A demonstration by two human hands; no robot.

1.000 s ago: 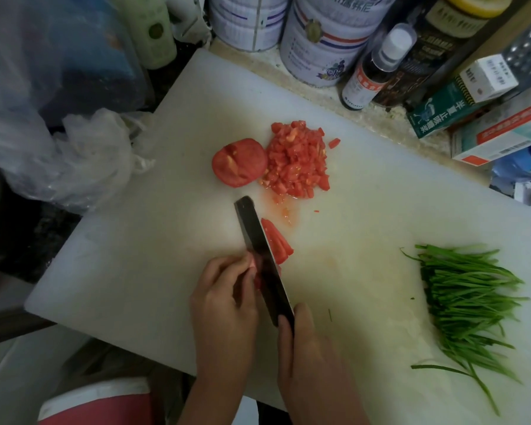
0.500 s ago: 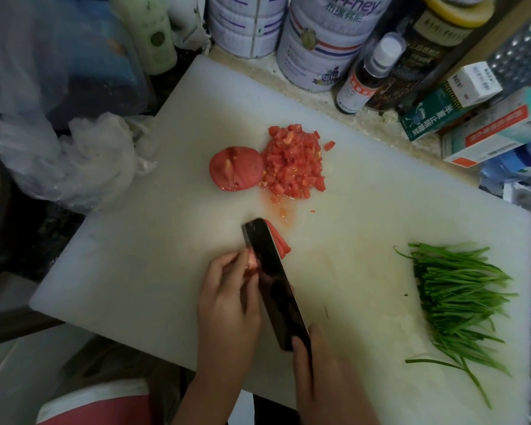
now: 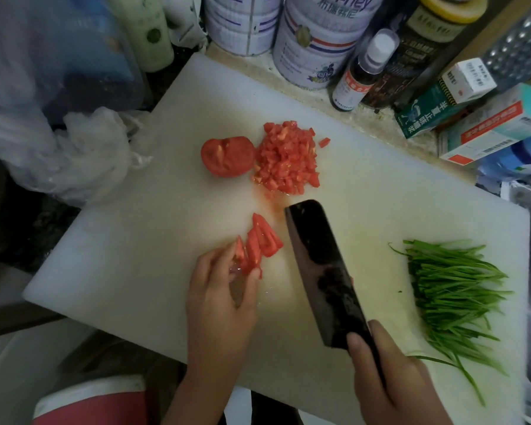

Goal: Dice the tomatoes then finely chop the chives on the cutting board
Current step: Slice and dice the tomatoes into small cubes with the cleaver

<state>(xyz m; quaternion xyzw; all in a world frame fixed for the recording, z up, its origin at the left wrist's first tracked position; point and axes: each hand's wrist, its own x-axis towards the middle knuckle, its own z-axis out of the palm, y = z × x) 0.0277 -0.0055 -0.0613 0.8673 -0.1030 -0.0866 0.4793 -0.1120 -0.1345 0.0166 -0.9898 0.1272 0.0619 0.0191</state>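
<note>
Right hand point(image 3: 390, 372) grips the handle of the cleaver point(image 3: 322, 265). The blade lies just right of the tomato strips point(image 3: 264, 240) and is clear of them. Left hand point(image 3: 218, 299) pinches the near end of these strips with curled fingertips. The strips are sliced but not yet diced. Beyond the right hand, to its right, the chives point(image 3: 451, 289) lie uncut. Beyond the left hand, a diced pile point(image 3: 285, 161) touches one whole tomato half point(image 3: 227, 156) on the cutting board point(image 3: 135, 240). Judgement: dicing is roughly half complete.

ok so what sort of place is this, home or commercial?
Most likely a cramped home kitchen counter. A white cutting board carries diced tomato and chives, and the counter strip behind it is crowded with household clutter: labelled tins, a small bottle and printed cardboard boxes.
</note>
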